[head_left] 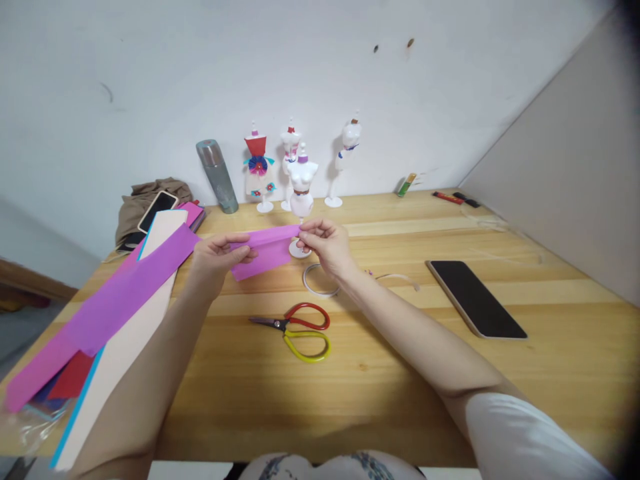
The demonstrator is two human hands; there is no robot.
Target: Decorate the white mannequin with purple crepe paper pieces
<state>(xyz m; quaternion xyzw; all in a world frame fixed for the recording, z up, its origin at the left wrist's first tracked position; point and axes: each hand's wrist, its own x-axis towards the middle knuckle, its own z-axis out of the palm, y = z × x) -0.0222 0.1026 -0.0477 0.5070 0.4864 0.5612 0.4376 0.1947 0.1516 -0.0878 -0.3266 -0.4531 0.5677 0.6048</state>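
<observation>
A thin pink-purple sheet of paper (263, 260) is stretched between my two hands above the table, its top edge folded over. My left hand (220, 255) pinches its left end between thumb and fingers. At the upper right corner my right hand (327, 245) pinches the same sheet. Just behind it stands a small white mannequin (303, 177) with a purple neck band and a brown waist band; its round base shows partly past the paper. Below the hands lie scissors (283, 325) with one red and one yellow handle, blades pointing left. A white tape ring (306, 283) lies under my right wrist.
Several dressed mannequins (257, 167) and a grey flask (217, 177) stand along the wall. Purple and cream sheets (125, 300) pile up at left beside a brown cloth (133, 207) and a phone (157, 210). Another phone (475, 298) lies right; a glue stick (407, 185) stands behind.
</observation>
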